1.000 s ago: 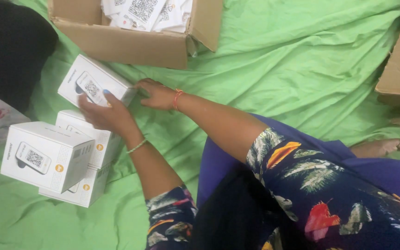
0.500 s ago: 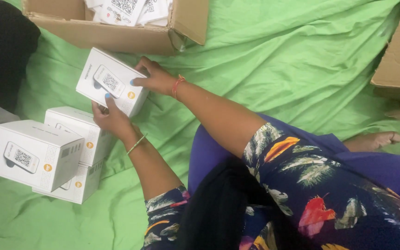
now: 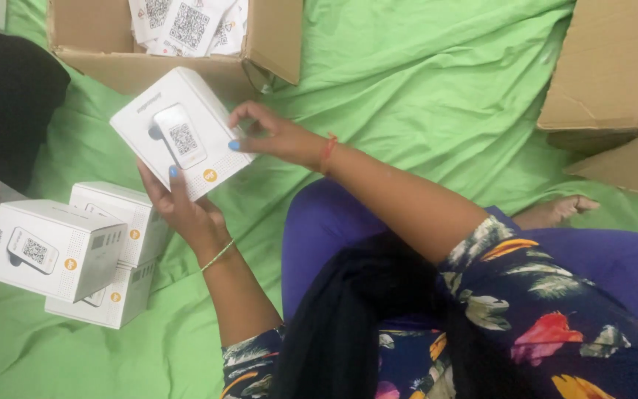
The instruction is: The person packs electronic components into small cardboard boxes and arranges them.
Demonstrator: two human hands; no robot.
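A white product box (image 3: 167,118) with a printed device picture and a small orange dot is held up above the green sheet (image 3: 422,81). My left hand (image 3: 179,203) supports it from below, thumb on its front face. My right hand (image 3: 275,133) grips its right edge with the fingertips. To the left, three similar white boxes (image 3: 53,247) sit stacked on the sheet, apart from both hands.
An open cardboard carton (image 3: 112,44) with several white printed cards stands at the top left. Another cardboard box (image 3: 607,66) is at the top right. A black bundle (image 3: 5,96) lies at the left edge. My purple-clad legs and bare foot (image 3: 555,210) rest at right.
Both hands have lifted the white box off the sheet and brought it up and closer, tilting its front face toward me. The stacked boxes have stayed put.
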